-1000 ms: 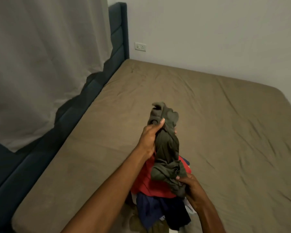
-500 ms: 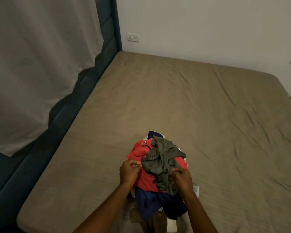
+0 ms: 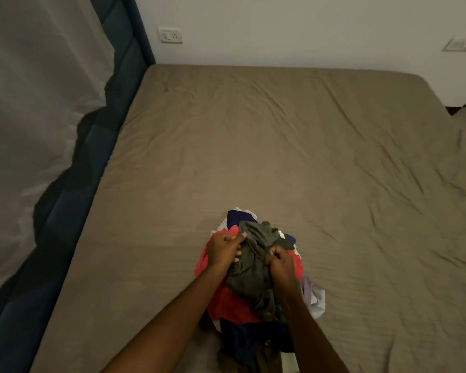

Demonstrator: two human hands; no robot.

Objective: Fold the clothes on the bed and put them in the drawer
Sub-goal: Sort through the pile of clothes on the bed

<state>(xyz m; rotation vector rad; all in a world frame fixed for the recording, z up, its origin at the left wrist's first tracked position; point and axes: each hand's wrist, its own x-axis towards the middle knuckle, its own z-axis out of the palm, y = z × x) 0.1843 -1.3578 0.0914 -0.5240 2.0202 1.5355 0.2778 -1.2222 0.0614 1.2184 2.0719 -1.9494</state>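
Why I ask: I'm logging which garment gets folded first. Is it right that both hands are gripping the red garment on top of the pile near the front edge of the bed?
Not quite. The head view shows the left hand and right hand gripping the olive-green garment, which lies on top of the red garment. The rest stands: the pile sits near the front edge of the bed.

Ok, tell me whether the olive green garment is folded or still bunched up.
Bunched up, not folded. The olive green garment lies crumpled on the clothes pile, with the left hand and right hand both gripping its creased fabric.
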